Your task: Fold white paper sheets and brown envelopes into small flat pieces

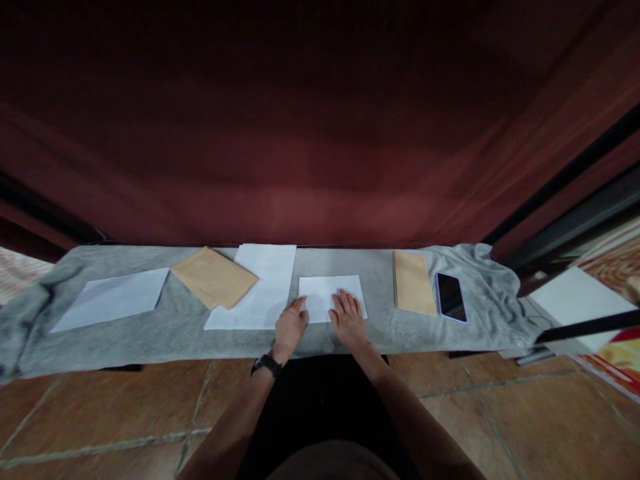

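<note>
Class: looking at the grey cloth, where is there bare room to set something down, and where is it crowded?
Bare grey cloth lies along the near edge and between folded paper and right envelope. Crowded: left envelope overlapping white sheet; phone beside right envelope.

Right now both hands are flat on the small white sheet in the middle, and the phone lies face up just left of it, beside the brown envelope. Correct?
Not quite. The head view shows the left hand and right hand on the small white sheet, but the phone lies to its right, beside the brown envelope there.
</note>
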`<action>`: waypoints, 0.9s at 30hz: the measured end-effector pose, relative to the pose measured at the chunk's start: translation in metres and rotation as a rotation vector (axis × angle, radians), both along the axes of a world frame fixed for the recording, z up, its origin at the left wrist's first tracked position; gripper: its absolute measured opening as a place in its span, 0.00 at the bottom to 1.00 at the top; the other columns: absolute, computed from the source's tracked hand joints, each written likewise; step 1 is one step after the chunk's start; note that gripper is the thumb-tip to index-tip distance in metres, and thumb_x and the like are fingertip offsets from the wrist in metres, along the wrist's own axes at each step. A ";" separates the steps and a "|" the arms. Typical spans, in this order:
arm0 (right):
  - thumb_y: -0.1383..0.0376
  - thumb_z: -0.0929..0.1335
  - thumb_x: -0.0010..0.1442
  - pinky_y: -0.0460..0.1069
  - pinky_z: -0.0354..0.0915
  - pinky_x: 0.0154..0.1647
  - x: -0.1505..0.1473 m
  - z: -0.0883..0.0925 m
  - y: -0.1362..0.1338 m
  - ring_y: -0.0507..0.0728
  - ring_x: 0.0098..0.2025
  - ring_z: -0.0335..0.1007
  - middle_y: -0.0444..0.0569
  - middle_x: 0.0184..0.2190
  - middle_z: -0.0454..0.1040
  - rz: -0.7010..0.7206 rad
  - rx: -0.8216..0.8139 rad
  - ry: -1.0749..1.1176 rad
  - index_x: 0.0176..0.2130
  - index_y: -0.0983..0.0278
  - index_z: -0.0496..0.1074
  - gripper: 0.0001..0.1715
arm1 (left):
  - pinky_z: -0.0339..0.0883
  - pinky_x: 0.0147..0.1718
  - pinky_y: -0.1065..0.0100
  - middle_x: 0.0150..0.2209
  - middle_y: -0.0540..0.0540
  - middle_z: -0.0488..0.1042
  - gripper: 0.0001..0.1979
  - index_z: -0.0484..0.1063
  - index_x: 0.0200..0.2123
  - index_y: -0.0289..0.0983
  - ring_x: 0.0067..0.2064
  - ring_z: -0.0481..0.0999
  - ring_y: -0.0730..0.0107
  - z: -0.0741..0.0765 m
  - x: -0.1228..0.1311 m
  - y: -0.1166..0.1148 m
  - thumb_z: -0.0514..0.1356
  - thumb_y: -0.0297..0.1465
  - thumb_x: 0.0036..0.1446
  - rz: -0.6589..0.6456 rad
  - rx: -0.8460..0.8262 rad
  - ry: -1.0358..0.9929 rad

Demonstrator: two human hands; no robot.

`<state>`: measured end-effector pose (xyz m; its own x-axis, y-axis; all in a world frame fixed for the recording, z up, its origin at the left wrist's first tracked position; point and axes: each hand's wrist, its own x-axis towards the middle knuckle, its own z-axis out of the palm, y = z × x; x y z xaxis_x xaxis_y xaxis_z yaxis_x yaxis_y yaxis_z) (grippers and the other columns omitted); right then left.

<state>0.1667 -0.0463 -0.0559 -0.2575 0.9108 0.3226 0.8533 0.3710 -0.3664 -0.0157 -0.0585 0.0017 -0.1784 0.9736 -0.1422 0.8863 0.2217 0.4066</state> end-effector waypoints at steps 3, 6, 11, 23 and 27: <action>0.60 0.61 0.71 0.66 0.49 0.70 0.002 -0.004 -0.004 0.66 0.71 0.54 0.58 0.70 0.58 -0.008 -0.004 -0.009 0.68 0.62 0.60 0.30 | 0.69 0.53 0.64 0.57 0.40 0.76 0.23 0.66 0.64 0.38 0.54 0.78 0.59 0.000 0.002 -0.003 0.54 0.27 0.67 -0.006 0.018 0.033; 0.59 0.62 0.71 0.67 0.49 0.70 0.006 -0.004 -0.005 0.67 0.71 0.54 0.57 0.70 0.58 -0.008 -0.011 -0.014 0.69 0.61 0.59 0.30 | 0.70 0.52 0.64 0.56 0.40 0.76 0.23 0.66 0.64 0.38 0.53 0.78 0.59 0.000 0.004 -0.004 0.53 0.27 0.67 -0.015 0.023 0.048; 0.59 0.61 0.72 0.68 0.48 0.70 0.017 -0.001 -0.006 0.69 0.72 0.52 0.60 0.71 0.54 -0.035 -0.054 -0.035 0.69 0.64 0.60 0.30 | 0.70 0.51 0.63 0.53 0.38 0.77 0.23 0.66 0.64 0.38 0.52 0.78 0.57 -0.002 0.006 -0.005 0.53 0.26 0.67 -0.016 0.039 0.065; 0.58 0.59 0.73 0.64 0.49 0.69 0.032 -0.004 -0.006 0.67 0.71 0.54 0.61 0.70 0.57 -0.098 0.036 -0.220 0.69 0.65 0.59 0.31 | 0.59 0.63 0.53 0.66 0.35 0.64 0.23 0.65 0.65 0.34 0.67 0.64 0.52 -0.019 0.035 -0.006 0.49 0.25 0.68 -0.220 0.292 0.333; 0.59 0.58 0.73 0.64 0.49 0.69 0.032 -0.004 -0.006 0.66 0.71 0.53 0.61 0.71 0.56 -0.086 0.041 -0.246 0.70 0.65 0.59 0.30 | 0.52 0.68 0.50 0.72 0.38 0.55 0.26 0.59 0.68 0.36 0.72 0.52 0.53 -0.039 0.058 0.001 0.49 0.37 0.71 -0.334 0.307 0.274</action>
